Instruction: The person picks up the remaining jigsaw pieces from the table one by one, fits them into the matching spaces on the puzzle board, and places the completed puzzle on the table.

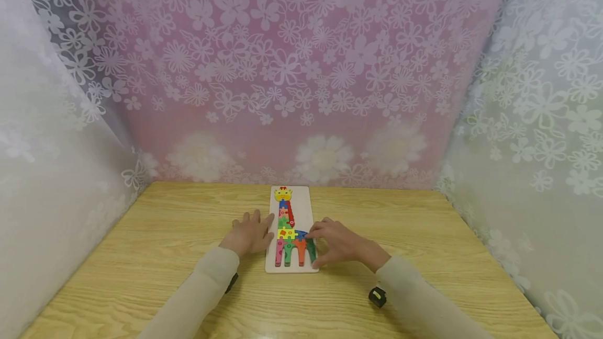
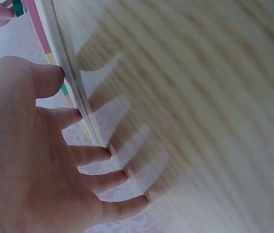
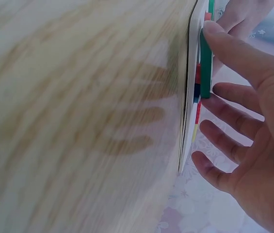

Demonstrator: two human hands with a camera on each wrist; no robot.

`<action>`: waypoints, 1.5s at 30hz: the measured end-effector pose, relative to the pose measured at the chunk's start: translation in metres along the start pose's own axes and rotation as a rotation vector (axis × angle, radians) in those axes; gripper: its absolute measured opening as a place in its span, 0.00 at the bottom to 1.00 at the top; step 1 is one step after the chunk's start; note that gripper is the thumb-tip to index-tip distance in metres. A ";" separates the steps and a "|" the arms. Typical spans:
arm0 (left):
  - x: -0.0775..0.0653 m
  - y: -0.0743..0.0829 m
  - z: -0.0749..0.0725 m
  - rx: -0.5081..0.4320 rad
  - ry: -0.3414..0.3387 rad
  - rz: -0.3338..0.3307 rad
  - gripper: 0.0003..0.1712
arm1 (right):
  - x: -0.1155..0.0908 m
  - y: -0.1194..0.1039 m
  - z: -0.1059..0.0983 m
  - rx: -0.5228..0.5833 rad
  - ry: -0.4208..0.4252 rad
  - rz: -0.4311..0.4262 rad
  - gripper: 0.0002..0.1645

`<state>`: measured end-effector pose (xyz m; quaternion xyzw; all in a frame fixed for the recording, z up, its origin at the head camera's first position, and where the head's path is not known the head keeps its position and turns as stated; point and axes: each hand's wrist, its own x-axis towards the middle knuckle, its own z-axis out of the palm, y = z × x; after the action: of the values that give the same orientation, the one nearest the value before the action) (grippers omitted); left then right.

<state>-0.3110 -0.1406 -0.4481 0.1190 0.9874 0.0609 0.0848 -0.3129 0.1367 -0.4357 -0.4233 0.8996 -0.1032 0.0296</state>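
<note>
A giraffe jigsaw puzzle in bright pieces lies on a white board (image 1: 302,205) in the middle of the table. My right hand (image 1: 341,243) holds a dark green leg piece (image 3: 205,68) lengthwise, thumb at one end and fingertips at the other. This piece sits at the giraffe's lower right, raised a little above the board in the right wrist view. Beside it are the orange leg piece (image 1: 300,252) and a blue body piece (image 1: 300,235). My left hand (image 1: 247,234) lies with fingers spread at the board's left edge, thumb and index finger touching it, the other fingertips on the table.
The wooden table (image 1: 188,213) runs back to a pink flowered curtain (image 1: 282,67). Pale flowered curtains hang at the left and right sides. A small black device (image 1: 377,296) shows at the right wrist.
</note>
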 end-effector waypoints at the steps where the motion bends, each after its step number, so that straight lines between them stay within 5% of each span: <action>1: 0.000 0.000 0.000 -0.001 -0.001 0.000 0.36 | 0.000 0.000 0.000 0.000 0.004 -0.004 0.42; 45: 0.001 -0.006 0.002 -0.012 -0.003 -0.002 0.37 | 0.004 -0.001 0.013 0.056 0.027 0.029 0.34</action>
<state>-0.3132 -0.1458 -0.4507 0.1173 0.9870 0.0667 0.0869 -0.3127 0.1308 -0.4476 -0.4078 0.9027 -0.1336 0.0310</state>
